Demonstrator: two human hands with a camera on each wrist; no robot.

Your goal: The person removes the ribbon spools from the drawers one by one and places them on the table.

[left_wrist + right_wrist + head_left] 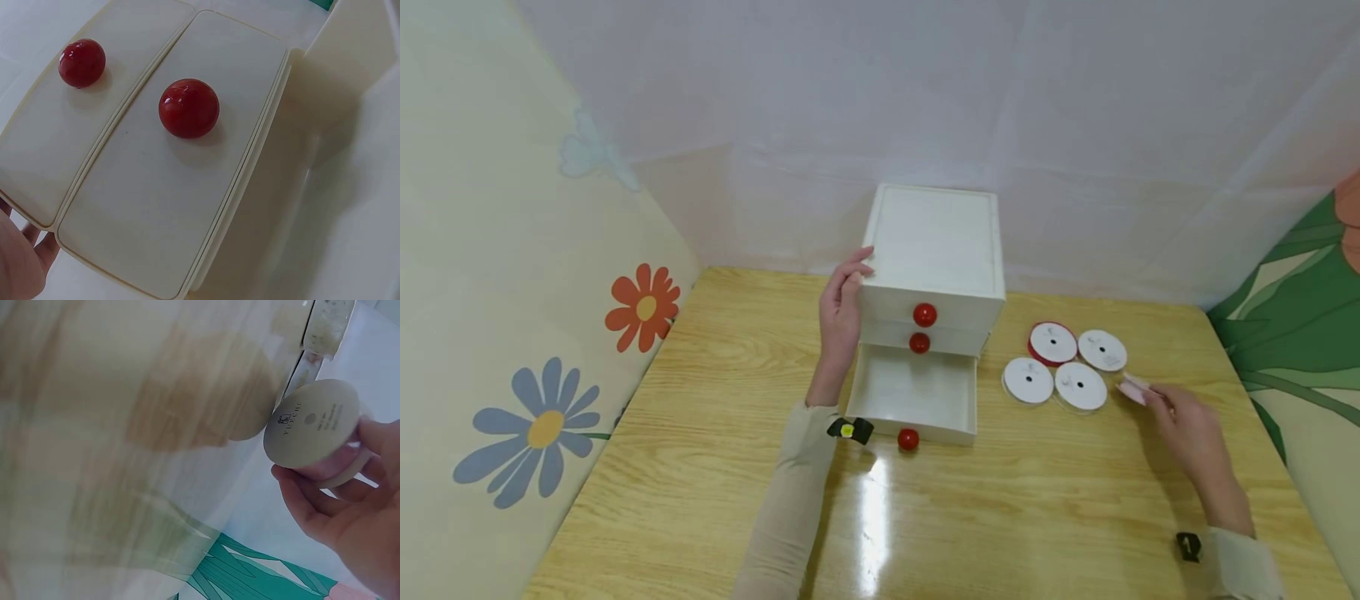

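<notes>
My right hand [1191, 429] grips a ribbon spool [312, 428] by its edge, fingers and thumb around it. Pink ribbon shows between its white discs, and the spool is tilted on edge just right of the other spools. A white drawer cabinet [936, 242] with red ball knobs stands at the middle of the table, its bottom drawer [917, 383] pulled out with a bare floor. Against the cabinet's left side rests my left hand [841, 312], fingertips at the top edge. In the left wrist view only part of that hand shows, beside the closed drawer fronts [156, 169].
Several white ribbon spools lie flat right of the cabinet, among them one with red ribbon [1052, 343] and a plain white one [1028, 381]. The wooden table [1037, 517] meets a pale cloth backdrop [850, 108] behind and flowered panels at both sides.
</notes>
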